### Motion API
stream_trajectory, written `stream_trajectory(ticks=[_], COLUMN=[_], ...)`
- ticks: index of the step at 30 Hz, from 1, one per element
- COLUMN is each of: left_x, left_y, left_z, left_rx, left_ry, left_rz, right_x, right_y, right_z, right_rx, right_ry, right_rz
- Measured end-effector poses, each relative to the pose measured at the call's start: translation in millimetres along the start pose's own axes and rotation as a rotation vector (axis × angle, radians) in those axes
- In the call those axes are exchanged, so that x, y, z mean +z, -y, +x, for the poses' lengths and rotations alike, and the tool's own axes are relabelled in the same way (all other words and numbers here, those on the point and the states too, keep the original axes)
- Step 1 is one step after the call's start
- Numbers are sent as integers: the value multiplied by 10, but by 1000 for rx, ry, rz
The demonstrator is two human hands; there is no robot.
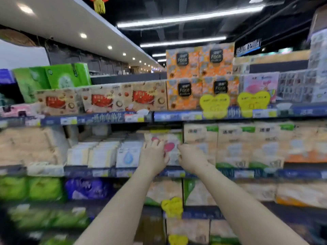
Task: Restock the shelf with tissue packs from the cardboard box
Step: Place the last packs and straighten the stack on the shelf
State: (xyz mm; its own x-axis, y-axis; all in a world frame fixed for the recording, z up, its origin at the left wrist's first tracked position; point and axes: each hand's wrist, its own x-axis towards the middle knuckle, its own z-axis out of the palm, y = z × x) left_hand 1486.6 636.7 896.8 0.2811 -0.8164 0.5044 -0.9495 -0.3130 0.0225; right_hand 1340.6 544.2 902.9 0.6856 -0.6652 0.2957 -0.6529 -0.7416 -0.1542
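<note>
Supermarket shelving fills the view, blurred. On the middle shelf (pixel 123 171), the left hand (pixel 154 157) grips the left edge of a white tissue pack with pink hearts (pixel 170 147); the right hand (pixel 192 159) grips its right edge. Pack stands upright between them, beside beige packs (pixel 233 144).

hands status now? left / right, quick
Left hand: fingers spread on the left side of the pink-heart tissue pack on the shelf.
Right hand: fingers on the same pack's right edge; together they hold it.
</note>
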Motion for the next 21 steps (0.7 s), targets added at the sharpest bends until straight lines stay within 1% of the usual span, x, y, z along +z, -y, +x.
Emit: stream_trajectory(ticks=[2, 4, 7, 9, 12, 14, 21], left_x=[250, 512, 896, 1151, 1557, 1854, 2943], left_y=[204, 396, 622, 716, 771, 769, 595], left_z=[-491, -967, -1590, -1939, -2407, -2697, -3345], left_rx=[-39, -73, -96, -127, -184, -215, -253], left_ry=[80, 183, 344, 424, 535, 637, 1024], left_rz=[-32, 4, 64, 39, -4, -28, -81], right_x=[488, 962, 1574, 1940, 2544, 2947, 4106], right_y=[224, 383, 506, 516, 443, 351, -226], right_z=[-307, -590, -999, -1246, -1577, -1798, -2476], right_rx=[15, 55, 120, 170, 228, 285, 425], right_ry=[130, 232, 366, 464, 620, 713, 878], right_rz=[6, 14, 61, 81, 94, 111, 110])
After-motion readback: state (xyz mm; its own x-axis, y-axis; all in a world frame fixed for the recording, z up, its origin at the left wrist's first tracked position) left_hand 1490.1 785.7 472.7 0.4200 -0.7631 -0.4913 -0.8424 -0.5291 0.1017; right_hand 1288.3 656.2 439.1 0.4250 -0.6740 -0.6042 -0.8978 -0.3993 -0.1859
